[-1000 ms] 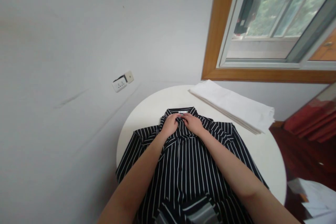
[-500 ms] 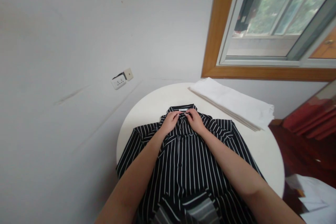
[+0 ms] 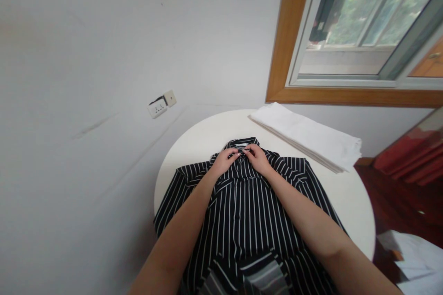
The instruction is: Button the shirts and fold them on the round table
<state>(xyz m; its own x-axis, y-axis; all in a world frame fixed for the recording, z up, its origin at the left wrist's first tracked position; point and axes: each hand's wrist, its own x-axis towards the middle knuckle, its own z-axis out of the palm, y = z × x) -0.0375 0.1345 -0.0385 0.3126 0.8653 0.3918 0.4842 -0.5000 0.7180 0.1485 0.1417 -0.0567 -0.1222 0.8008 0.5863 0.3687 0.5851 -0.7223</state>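
A black shirt with white stripes (image 3: 247, 212) lies front up across the round white table (image 3: 188, 140), its collar toward the wall. At the collar opening, my left hand (image 3: 224, 162) pinches the left front edge between thumb and fingers. My right hand (image 3: 256, 158) pinches the fabric just beside it, the fingertips of both hands almost touching. The exact bit of cloth or button between the fingertips is too small to make out. Both forearms rest over the shirt body, and its sleeves spread out to either side.
A folded white cloth stack (image 3: 306, 133) lies at the table's back right. Behind the table are a wall with a power socket (image 3: 158, 108) and a wood-framed window (image 3: 349, 94). White sheets (image 3: 415, 258) sit low at the right, near a red curtain (image 3: 411, 156).
The left hand's fingers have shifted slightly right and down at the collar. The collar's left side has moved a little inward. The right hand stays nearly in place.
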